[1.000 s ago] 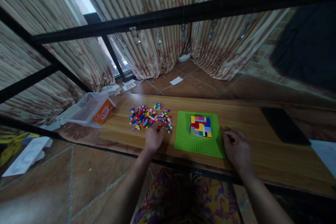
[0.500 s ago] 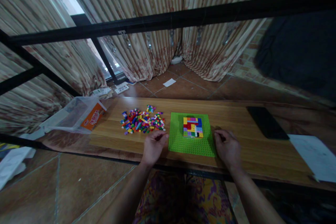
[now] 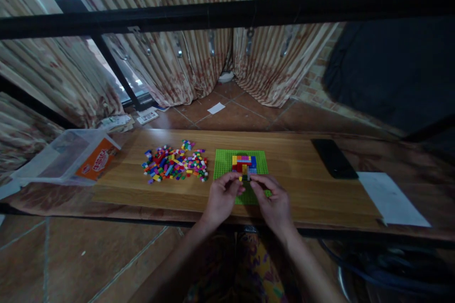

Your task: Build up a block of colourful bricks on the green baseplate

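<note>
Head view: left hand [image 3: 222, 196] and right hand [image 3: 273, 200], fingers drawn together, meet at small bricks [image 3: 241, 178] over green baseplate [image 3: 221, 158]; cannot tell which grips. Previously hands flanked baseplate; block build [image 3: 243, 158] remains on it.

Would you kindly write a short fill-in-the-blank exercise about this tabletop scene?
1. The person's bare left hand and right hand extend over the flat studded baseplate, coloured ____.
2. Loose multicoloured plastic bricks lie to the baseplate's ____.
3. The clear plastic box bears a printed label, mainly ____.
Missing words: green; left; orange.
</note>
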{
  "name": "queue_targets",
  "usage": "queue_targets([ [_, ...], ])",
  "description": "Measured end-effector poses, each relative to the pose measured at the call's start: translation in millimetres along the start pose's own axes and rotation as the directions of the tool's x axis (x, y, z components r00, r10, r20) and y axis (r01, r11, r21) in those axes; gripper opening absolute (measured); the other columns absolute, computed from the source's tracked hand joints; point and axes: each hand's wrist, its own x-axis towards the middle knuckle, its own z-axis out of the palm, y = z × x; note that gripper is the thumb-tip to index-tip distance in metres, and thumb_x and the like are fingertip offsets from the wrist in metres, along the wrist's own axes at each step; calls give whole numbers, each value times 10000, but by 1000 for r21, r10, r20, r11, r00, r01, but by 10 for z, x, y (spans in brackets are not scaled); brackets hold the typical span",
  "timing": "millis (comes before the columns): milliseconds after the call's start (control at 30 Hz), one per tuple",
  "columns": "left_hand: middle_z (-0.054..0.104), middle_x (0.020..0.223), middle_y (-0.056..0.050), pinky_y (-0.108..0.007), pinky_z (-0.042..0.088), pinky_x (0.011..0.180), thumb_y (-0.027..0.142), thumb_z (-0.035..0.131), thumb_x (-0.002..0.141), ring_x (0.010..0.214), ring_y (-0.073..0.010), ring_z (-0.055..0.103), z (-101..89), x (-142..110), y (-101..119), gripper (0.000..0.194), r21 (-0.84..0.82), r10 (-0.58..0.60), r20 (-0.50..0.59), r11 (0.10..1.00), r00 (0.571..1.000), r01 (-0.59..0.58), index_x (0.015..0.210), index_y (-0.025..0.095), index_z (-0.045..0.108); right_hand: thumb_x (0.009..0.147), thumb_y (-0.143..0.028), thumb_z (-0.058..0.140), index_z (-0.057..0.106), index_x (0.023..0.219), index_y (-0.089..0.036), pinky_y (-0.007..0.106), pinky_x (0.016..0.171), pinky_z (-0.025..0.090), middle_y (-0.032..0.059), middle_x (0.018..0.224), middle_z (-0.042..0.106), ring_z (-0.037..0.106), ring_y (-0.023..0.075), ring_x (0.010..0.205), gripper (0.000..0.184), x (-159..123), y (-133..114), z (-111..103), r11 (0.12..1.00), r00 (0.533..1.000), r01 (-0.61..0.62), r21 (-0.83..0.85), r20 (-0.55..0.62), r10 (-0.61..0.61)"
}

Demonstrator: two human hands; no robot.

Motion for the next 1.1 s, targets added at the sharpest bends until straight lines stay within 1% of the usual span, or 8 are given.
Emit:
queue_targets([
  [167, 679, 809, -19, -254, 541, 707, 282, 549, 817, 742, -133, 630, 48, -35, -30, 160, 104, 87, 21, 991, 996, -89, 871, 182, 662, 869, -318, 571, 716, 938, -238, 330, 809, 504, 47, 937, 693, 642, 188, 891, 179, -8, 14, 126, 999, 1000, -23, 36, 0, 23],
  [267, 679, 818, -17, -252, 542, 700, 269, 552, 805, 740, -132, 628, 62, -33, -61, 148, 73, 66, -4, 995, 998, -66, 855, 182, 662, 870, -306, 568, 719, 942, -245, 325, 800, 506, 41, 935, 694, 642, 185, 878, 178, -25, 35, 157, 999, 1000, -31, 25, 4, 31],
  [400, 668, 730, -4, -226, 522, 613, 261, 572, 786, 633, -110, 603, 85, -27, -77, 134, 36, 12, -18, 999, 1000, -12, 815, 170, 666, 873, -301, 565, 721, 954, -254, 336, 820, 505, 44, 951, 692, 641, 191, 903, 181, -52, 59, 153, 1000, 1000, -27, 5, 14, 27],
  [533, 651, 678, 3, -210, 492, 536, 284, 599, 770, 567, -100, 586, 130, -26, -110, 144, -29, -67, -27, 997, 997, 66, 815, 159, 656, 871, -346, 573, 722, 914, -231, 325, 799, 507, 50, 926, 695, 645, 191, 881, 193, -67, 102, 145, 997, 997, -74, 6, -21, 74],
  [633, 642, 686, 4, -201, 483, 526, 285, 602, 773, 569, -97, 584, 145, -16, -152, 145, -22, -64, -21, 998, 998, 63, 827, 160, 653, 853, -390, 588, 717, 877, -206, 328, 787, 502, 57, 900, 701, 650, 200, 859, 226, -28, 155, 132, 993, 993, -111, -26, -52, 110],
  [767, 665, 784, -12, -217, 510, 581, 270, 574, 797, 623, -106, 611, 86, 21, -194, 178, 55, -16, -54, 998, 998, 19, 927, 178, 654, 844, -424, 568, 717, 870, -178, 339, 743, 493, 86, 875, 721, 661, 222, 803, 289, 118, 240, 105, 973, 980, -185, -138, -102, 172],
  [900, 681, 822, -30, -230, 504, 620, 240, 566, 801, 693, -130, 623, -26, 84, -213, 257, 248, 63, -102, 968, 993, -36, 1039, 184, 644, 820, -437, 568, 730, 848, -167, 324, 654, 473, 101, 812, 733, 662, 232, 712, 316, 278, 284, 123, 932, 964, -261, -251, -109, 241],
  [1100, 672, 762, -3, -243, 480, 639, 220, 550, 801, 655, -130, 594, -70, 136, -175, 422, 406, 49, -5, 913, 999, -43, 1222, 188, 573, 820, -449, 537, 742, 825, -182, 309, 597, 411, 95, 772, 732, 640, 226, 648, 337, 375, 175, 197, 834, 951, -307, -458, -133, 277],
])
